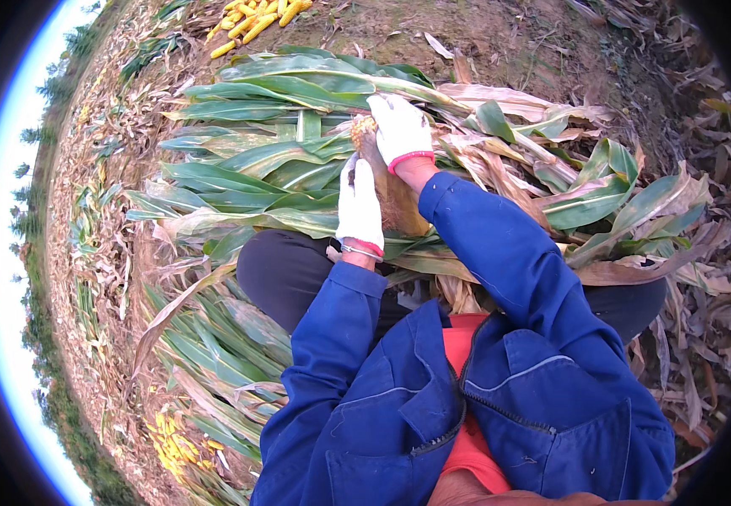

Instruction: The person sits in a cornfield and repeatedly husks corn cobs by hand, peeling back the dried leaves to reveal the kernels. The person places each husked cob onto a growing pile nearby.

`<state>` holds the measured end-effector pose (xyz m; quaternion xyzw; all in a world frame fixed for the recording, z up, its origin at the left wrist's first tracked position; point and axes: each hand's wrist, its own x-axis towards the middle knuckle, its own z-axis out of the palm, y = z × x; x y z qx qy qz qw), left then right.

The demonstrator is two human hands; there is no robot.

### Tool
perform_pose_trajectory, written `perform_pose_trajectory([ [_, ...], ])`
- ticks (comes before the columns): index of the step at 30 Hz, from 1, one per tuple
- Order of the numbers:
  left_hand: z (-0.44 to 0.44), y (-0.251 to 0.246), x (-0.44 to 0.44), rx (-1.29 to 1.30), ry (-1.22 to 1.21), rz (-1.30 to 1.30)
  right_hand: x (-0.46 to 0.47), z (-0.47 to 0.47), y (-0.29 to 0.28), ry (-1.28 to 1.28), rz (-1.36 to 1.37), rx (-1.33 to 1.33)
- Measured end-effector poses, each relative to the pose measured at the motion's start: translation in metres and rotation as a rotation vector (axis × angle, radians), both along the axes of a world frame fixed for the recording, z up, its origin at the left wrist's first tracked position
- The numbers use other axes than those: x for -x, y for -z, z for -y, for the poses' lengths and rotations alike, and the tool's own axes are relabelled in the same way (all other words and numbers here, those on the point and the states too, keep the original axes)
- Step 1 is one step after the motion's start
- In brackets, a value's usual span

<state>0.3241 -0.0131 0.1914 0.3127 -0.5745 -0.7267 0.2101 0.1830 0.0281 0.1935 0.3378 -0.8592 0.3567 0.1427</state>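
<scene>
A partly husked corn ear (363,134) is between my two gloved hands, with yellow-orange kernels bare at its far end. My left hand (360,201), in a white knit glove with a red cuff, grips the ear's near left side. A small dark spot or object shows at its fingers; I cannot tell what it is. My right hand (401,128), gloved alike, closes around the ear's far right side and hides part of it. Brown, dry husk (397,190) hangs from the ear between my wrists. Beneath lie cut corn stalks with long green leaves (258,161).
Husked yellow cobs (258,19) are heaped on bare soil at the far left, and another pile (176,443) lies at the lower left. Dry leaves (498,167) spread to the right. More stalks (226,341) lie beside my bent left knee (283,272).
</scene>
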Motion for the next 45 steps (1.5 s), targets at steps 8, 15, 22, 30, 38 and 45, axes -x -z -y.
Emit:
perform_pose_trajectory([
  [8, 0.023, 0.017, 0.002, -0.392, 0.091, -0.237, -0.026, -0.016, -0.007, -0.12, -0.16, -0.012],
  [15, 0.027, 0.026, 0.009, -0.264, -0.075, -0.157, -0.055, -0.059, 0.013, -0.286, -0.016, -0.437],
  [22, 0.012, 0.011, 0.006, 0.027, -0.261, -0.073, -0.102, -0.093, 0.028, -0.385, 0.279, -0.398],
  [30, 0.024, 0.029, 0.006, 0.014, -0.416, -0.051, -0.135, -0.197, 0.042, -0.469, 0.492, -0.877],
  [38, -0.001, 0.011, 0.004, 0.09, 0.036, -0.071, -0.093, -0.2, -0.013, -0.509, 0.768, -0.721],
  [45, -0.038, 0.011, -0.006, 0.642, 0.362, 0.345, -0.042, -0.157, -0.127, -0.331, -0.419, -0.184],
])
